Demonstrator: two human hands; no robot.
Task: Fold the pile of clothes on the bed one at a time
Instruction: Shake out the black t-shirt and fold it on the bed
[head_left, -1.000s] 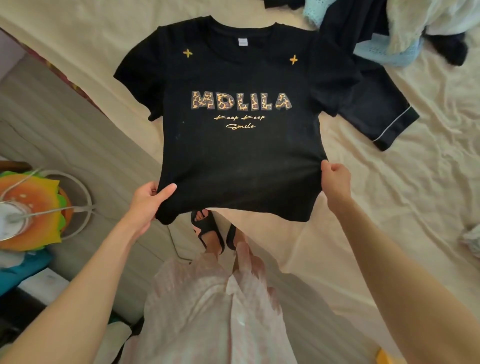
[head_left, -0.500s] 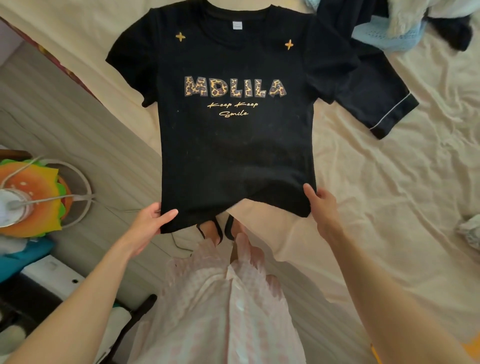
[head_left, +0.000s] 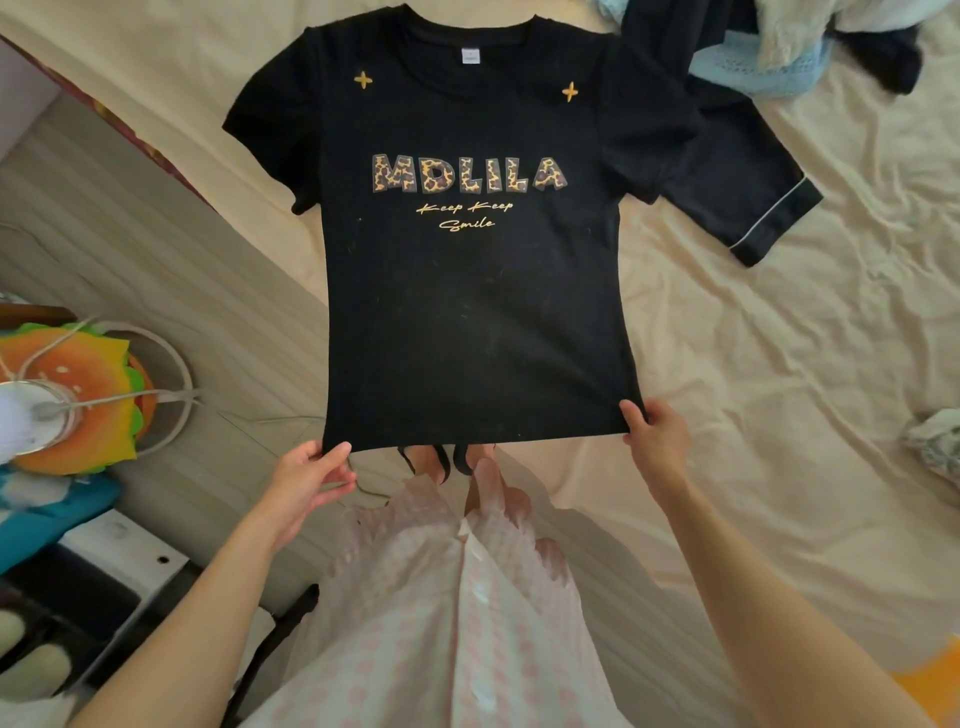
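1. We see the black T-shirt spread front side up, its upper part with collar and sleeves lying on the cream bed sheet, its hem end held out past the bed's edge toward the person.
2. The left hand pinches the left hem corner between thumb and curled fingers.
3. The right hand grips the right hem corner, thumb on top of the fabric and fingers wrapped beneath it.
4. Compared with one second ago, the shirt body reads flatter and longer: the hem, then bunched and slack between the hands, now runs nearly straight from one hand to the other.
5. Compared with half a second ago, the hem corners sit wider apart and the fabric looks taut; the sleeves lie more squarely to each side.
6. The "MDLILA" print faces up, unwrinkled.
7. A dark garment with pale piping lies on the sheet touching the shirt's right sleeve, partly under it, as in both earlier frames.
8. The remaining pile, pale blue and dark items, sits at the top right of the bed, unchanged.
9. A burger-shaped cushion sits on the floor to the left, beside the bed.
10. The person's pink checked garment hangs below the hem.
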